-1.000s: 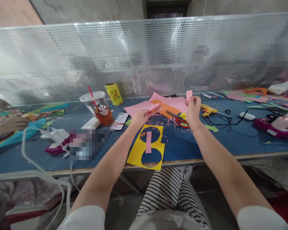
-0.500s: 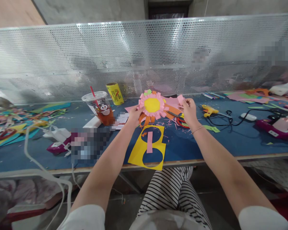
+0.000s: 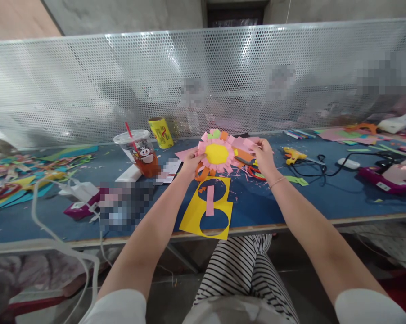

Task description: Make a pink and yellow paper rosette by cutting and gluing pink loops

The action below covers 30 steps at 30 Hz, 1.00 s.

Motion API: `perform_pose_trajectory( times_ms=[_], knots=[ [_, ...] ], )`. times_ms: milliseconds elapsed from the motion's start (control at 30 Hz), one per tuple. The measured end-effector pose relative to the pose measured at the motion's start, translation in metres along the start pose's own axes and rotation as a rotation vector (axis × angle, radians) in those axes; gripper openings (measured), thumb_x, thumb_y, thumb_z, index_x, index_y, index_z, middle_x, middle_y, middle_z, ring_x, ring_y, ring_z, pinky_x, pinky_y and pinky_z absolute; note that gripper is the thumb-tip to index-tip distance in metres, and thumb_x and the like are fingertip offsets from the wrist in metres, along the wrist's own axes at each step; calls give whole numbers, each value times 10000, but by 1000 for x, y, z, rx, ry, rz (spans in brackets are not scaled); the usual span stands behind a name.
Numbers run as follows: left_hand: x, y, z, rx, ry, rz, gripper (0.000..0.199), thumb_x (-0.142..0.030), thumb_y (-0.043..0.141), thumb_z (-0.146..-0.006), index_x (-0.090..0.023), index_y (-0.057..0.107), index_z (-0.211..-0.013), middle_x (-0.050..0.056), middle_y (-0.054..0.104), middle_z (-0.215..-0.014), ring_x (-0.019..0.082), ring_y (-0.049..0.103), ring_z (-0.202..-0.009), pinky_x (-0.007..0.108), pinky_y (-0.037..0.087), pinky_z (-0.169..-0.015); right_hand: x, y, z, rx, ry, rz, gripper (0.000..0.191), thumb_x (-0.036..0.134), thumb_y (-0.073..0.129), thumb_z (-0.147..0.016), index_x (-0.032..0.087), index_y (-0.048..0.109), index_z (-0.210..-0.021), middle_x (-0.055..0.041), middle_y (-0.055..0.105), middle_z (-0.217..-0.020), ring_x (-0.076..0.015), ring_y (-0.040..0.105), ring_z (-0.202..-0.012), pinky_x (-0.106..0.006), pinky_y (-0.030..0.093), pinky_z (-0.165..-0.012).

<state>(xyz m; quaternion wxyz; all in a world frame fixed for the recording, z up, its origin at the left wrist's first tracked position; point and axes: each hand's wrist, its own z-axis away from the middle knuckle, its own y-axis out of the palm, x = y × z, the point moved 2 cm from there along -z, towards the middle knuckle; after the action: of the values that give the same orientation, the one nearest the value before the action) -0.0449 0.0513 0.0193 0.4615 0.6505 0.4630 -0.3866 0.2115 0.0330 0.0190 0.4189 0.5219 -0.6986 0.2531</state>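
A paper flower point(image 3: 217, 154) with a yellow centre and a pink fringed rim is pinched at its left edge by my left hand point(image 3: 192, 163). My right hand point(image 3: 264, 155) is to the right of the flower, its fingers closed on a small pink paper piece point(image 3: 251, 141). Below the flower lies a yellow sheet point(image 3: 193, 217) with two round cut-outs, and a pink strip point(image 3: 210, 200) rests across it. Red-handled scissors point(image 3: 253, 171) lie beside my right hand, among orange paper and pink scraps.
A drink cup point(image 3: 145, 155) with a red straw and a yellow roll point(image 3: 160, 133) stand at the left. To the right lie a yellow glue gun point(image 3: 294, 155) with its black cord and a purple power strip point(image 3: 387, 180). A perforated metal screen point(image 3: 128, 90) rises behind.
The flower has shifted slightly right and down and turned a little in my left hand. My right hand has moved slightly, with the pink piece now lower and nearer the flower.
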Motion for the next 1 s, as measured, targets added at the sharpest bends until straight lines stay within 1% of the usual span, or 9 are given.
perform_pose_trajectory(
  times_ms=[100,200,367,433,500,567,667,833,1000],
  knots=[
    [2,0,1,18,-14,42,308,-231,726,-543,-167,646,-833,37,678,-832,161,637,-759,306,497,-767,-1,0,-1,-4,-44,53,187,248,488,-691,213,499,-874,7,558,-864,-112,544,-747,-252,454,-645],
    [1,3,4,52,-39,77,335,-233,728,-550,-165,637,-865,45,681,-849,163,641,-757,310,500,-762,-2,2,-1,5,-41,71,255,249,501,-671,209,497,-924,-7,563,-899,-123,543,-772,-268,462,-666],
    [1,9,11,119,-61,86,345,-253,737,-552,-162,619,-862,56,679,-850,176,645,-778,329,497,-773,5,4,2,109,-45,110,290,210,459,-696,216,510,-982,-16,574,-913,-119,557,-721,-285,483,-662],
    [1,11,12,128,-78,75,358,-262,739,-548,-160,614,-868,65,678,-854,187,643,-808,338,492,-790,10,4,4,136,-121,189,311,200,432,-735,229,514,-1033,-28,575,-936,-132,560,-741,-308,490,-683],
    [2,12,13,141,-104,61,357,-259,736,-550,-158,613,-869,72,678,-863,192,640,-828,340,489,-798,17,4,7,169,-254,322,348,183,417,-763,238,514,-1093,-46,576,-969,-157,557,-799,-347,484,-744],
    [2,12,13,152,-122,54,354,-246,734,-551,-155,613,-871,75,678,-879,190,638,-829,339,488,-800,22,4,11,234,-374,461,409,151,406,-775,243,496,-1163,-63,575,-986,-179,552,-833,-377,467,-792],
    [2,13,13,144,-130,44,355,-229,741,-537,-148,612,-857,72,678,-865,188,637,-809,334,486,-795,26,5,16,331,-447,592,477,123,389,-785,246,448,-1242,-84,566,-1009,-197,554,-829,-383,466,-778],
    [2,13,12,110,-164,-18,370,-234,746,-529,-142,610,-860,59,676,-785,183,639,-737,332,490,-752,26,7,18,357,-478,665,493,104,383,-779,242,435,-1250,-90,559,-1055,-212,551,-852,-396,458,-802],
    [2,11,12,130,-174,-72,353,-267,736,-553,-145,617,-862,61,675,-790,185,638,-733,322,496,-716,26,8,17,350,-499,672,423,90,381,-772,219,489,-1160,-94,567,-1028,-221,549,-889,-389,457,-801]
  ],
)
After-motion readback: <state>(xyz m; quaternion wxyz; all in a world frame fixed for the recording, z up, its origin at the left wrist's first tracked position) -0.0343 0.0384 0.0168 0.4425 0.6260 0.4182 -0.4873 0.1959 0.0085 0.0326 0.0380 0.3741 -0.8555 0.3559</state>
